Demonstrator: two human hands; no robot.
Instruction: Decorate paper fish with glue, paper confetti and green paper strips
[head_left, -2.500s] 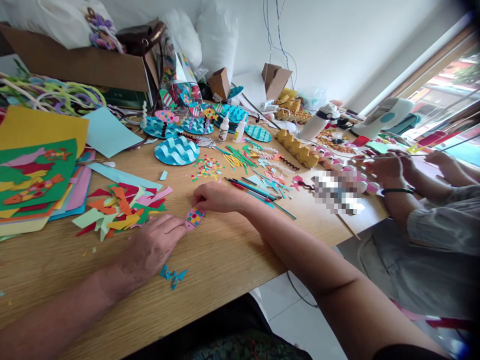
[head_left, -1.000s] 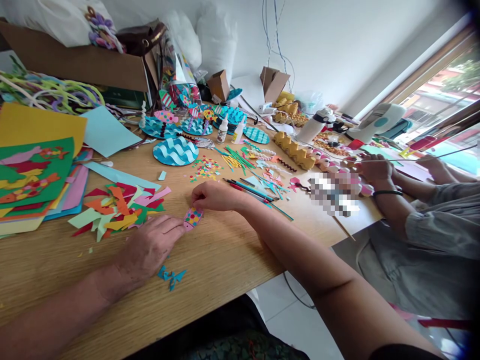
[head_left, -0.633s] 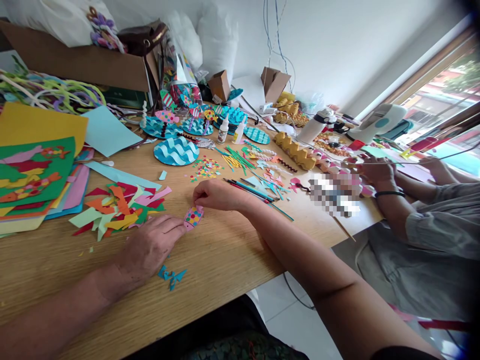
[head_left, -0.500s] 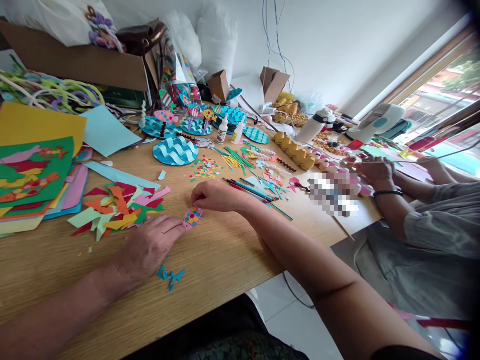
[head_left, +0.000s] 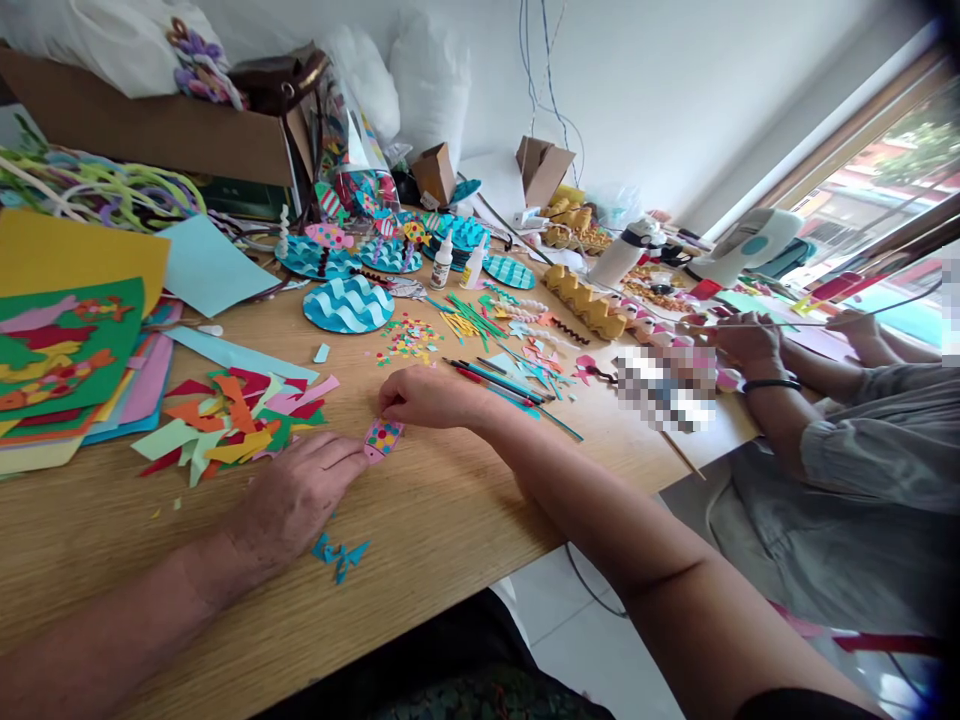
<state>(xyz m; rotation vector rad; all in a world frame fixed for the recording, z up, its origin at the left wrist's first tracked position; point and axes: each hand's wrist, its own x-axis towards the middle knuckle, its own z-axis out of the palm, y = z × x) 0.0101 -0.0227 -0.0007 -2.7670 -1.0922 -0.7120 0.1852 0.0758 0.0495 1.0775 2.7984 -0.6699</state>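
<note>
A pink paper fish [head_left: 385,438] covered in coloured dots lies flat on the wooden table. At its left edge are the fingertips of my left hand [head_left: 300,490], which lies low on the table with fingers stretched out together. My right hand [head_left: 420,397] is closed in a pinch at the fish's upper end; whatever is between those fingertips is hidden. Blue paper scraps [head_left: 340,556] lie just below my left hand. Small round paper dots [head_left: 409,338] are scattered beyond my right hand, and several pencils [head_left: 499,382] lie to its right.
Paper offcuts [head_left: 232,425] are heaped left of my hands, beside stacked coloured sheets [head_left: 150,375]. Wavy blue discs [head_left: 349,304] and glue bottles [head_left: 442,264] stand farther back. On the right, another person's hands [head_left: 746,345] work near a yellow egg-carton strip [head_left: 589,303].
The view has shifted very slightly. Both hands and the paper fish keep nearly the same places, with only a tiny movement of the right fingers.
</note>
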